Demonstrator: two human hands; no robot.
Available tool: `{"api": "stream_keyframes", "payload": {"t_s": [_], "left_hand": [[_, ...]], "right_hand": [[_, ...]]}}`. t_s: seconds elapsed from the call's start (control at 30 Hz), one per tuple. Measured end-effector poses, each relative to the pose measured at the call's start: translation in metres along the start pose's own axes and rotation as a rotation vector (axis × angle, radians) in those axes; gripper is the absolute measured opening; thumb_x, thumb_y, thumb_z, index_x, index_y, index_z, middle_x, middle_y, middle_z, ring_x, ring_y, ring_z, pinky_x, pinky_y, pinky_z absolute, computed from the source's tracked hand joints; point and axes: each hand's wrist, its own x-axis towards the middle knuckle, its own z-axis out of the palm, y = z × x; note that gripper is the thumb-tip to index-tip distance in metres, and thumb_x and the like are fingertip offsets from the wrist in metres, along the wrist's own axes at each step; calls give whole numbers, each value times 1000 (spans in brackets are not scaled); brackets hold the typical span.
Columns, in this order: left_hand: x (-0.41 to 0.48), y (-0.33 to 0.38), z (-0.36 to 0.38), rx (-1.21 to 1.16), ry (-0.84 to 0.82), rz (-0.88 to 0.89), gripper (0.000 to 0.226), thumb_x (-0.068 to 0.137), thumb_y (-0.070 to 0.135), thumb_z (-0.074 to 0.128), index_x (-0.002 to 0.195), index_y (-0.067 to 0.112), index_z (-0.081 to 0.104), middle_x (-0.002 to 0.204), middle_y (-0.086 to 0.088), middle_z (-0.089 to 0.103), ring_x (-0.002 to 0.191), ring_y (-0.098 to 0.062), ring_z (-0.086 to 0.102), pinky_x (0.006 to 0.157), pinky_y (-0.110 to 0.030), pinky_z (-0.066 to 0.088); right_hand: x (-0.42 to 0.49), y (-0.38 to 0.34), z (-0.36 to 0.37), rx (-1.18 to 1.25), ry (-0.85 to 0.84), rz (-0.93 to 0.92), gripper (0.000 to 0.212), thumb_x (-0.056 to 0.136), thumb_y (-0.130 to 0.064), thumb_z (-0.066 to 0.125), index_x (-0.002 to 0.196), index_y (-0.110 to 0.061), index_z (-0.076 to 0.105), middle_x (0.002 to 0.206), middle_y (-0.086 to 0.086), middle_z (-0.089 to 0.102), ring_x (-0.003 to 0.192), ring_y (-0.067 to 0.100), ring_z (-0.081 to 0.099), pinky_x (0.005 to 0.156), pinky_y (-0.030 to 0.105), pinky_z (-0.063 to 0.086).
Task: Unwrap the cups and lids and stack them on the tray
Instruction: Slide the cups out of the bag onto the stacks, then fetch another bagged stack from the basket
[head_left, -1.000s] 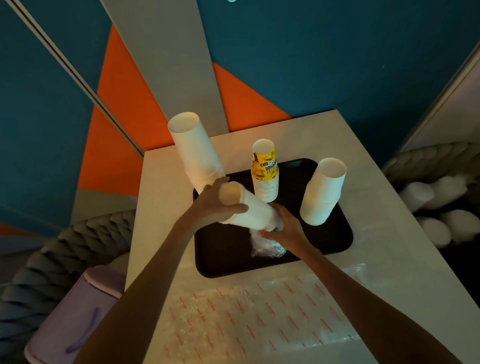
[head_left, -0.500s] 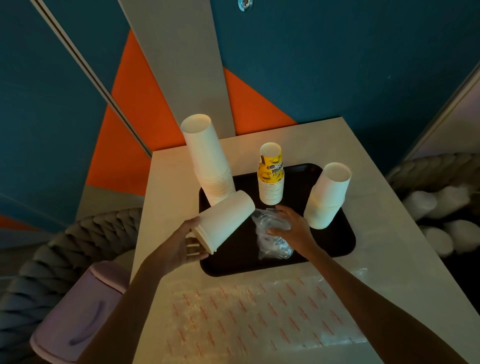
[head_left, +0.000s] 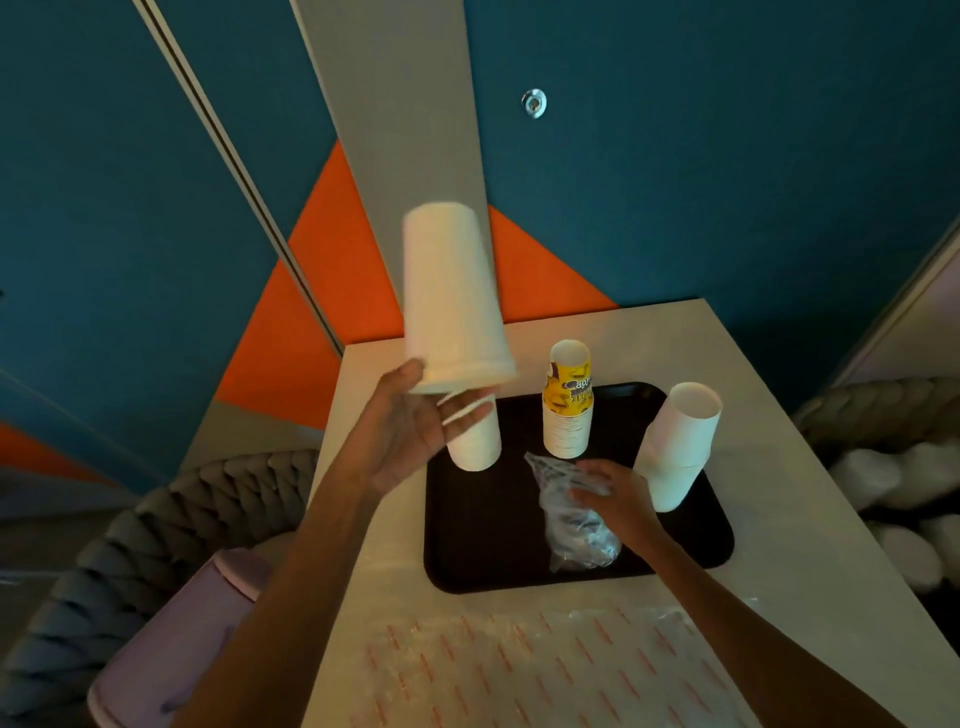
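Writing: the yellow printed cup stack (head_left: 567, 400) carries white letters reading "ap…"; the rest of the word and the fine print on its white lower band are too small to read.
Printed sheet: a clear plastic sheet with orange-red dashes (head_left: 519, 670) lies flat on the near end of the table (head_left: 769, 415).
Edges: the black tray (head_left: 706, 545) sits close to the table's right edge, with a bare strip of table on its left.
Open room: the tray's near-left part is bare; a leaning stack of upturned white cups (head_left: 680, 447) fills its right side.
Held cup stack (head_left: 452, 296): plain white, rims down, tilted, in the air just above the white stack on the tray (head_left: 475, 441).
Left hand (head_left: 410, 431): thumb on the held stack's wide rim, fingers beneath it, pinching the rim between them.
Right hand (head_left: 615, 499): fingers fairly straight, resting on the crumpled clear wrapper (head_left: 571, 525) at the tray's middle.
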Motion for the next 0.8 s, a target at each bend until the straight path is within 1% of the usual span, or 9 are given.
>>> {"api": "stream_keyframes", "payload": {"t_s": [0.07, 0.17, 0.27, 0.37, 0.43, 0.53, 0.63, 0.7, 0.8], "left_hand": [[15, 30, 8, 81, 27, 110, 99, 42, 41, 93, 125, 13, 48, 122, -13, 61, 113, -28, 61, 87, -35, 55], [43, 61, 9, 221, 193, 242, 111, 34, 43, 94, 128, 14, 42, 119, -3, 60, 112, -19, 61, 88, -30, 53], [71, 71, 0, 443, 366, 334, 105, 50, 36, 86, 139, 14, 35, 126, 3, 55, 112, -10, 56, 86, -24, 50], [91, 63, -12, 645, 513, 379, 95, 65, 16, 85, 141, 11, 28, 133, -2, 50, 112, -14, 53, 91, -32, 49], [98, 51, -18, 740, 559, 359, 92, 67, 9, 83, 139, 9, 26, 134, -5, 46, 114, -16, 48, 95, -36, 46], [107, 32, -32, 825, 566, 316, 97, 65, 12, 86, 139, 9, 23, 136, -7, 43, 121, -21, 45, 101, -43, 44], [107, 15, -45, 897, 553, 238, 103, 65, 15, 86, 141, 8, 17, 141, -10, 37, 130, -27, 39, 104, -44, 40], [103, 1, -52, 916, 535, 172, 110, 66, 18, 85, 145, 10, 10, 148, -10, 29, 136, -28, 32, 107, -43, 36], [91, -28, -62, 882, 582, 47, 118, 68, 25, 84, 149, 14, -2, 156, -11, 12, 142, -29, 19, 112, -44, 26]], "right_hand": [[0, -2, -1, -7, -4, -9, 35, 83, -15, 72, 115, -5, 62, 108, 8, 68, 99, 18, 63, 85, 21, 42], [-1, -1, -1, -18, 5, -16, 30, 82, -14, 72, 111, -6, 64, 105, 6, 69, 91, 12, 61, 77, 14, 38], [-1, 0, -3, 10, 11, 0, 30, 81, -12, 73, 110, -7, 65, 104, 4, 69, 89, 10, 60, 72, 7, 37], [0, 1, -4, 27, 3, 8, 29, 81, -10, 72, 110, -8, 65, 102, 3, 68, 88, 9, 59, 67, 2, 39], [0, 2, -4, 33, 7, 10, 30, 80, -9, 73, 109, -9, 65, 100, 1, 67, 86, 8, 59, 65, 0, 40], [0, 5, -3, 29, 11, 7, 32, 80, -10, 74, 110, -11, 65, 102, 1, 67, 87, 6, 59, 65, 1, 40], [1, 8, -3, 36, 13, 8, 32, 80, -10, 74, 111, -11, 65, 104, 2, 67, 88, 7, 59, 67, 0, 41], [2, 7, -3, 31, 18, 1, 33, 80, -11, 74, 112, -10, 65, 105, 1, 68, 90, 7, 60, 68, -1, 40], [1, 5, -3, 29, 40, -18, 32, 81, -13, 73, 112, -8, 66, 103, 0, 67, 90, 6, 59, 70, -1, 39]]}}
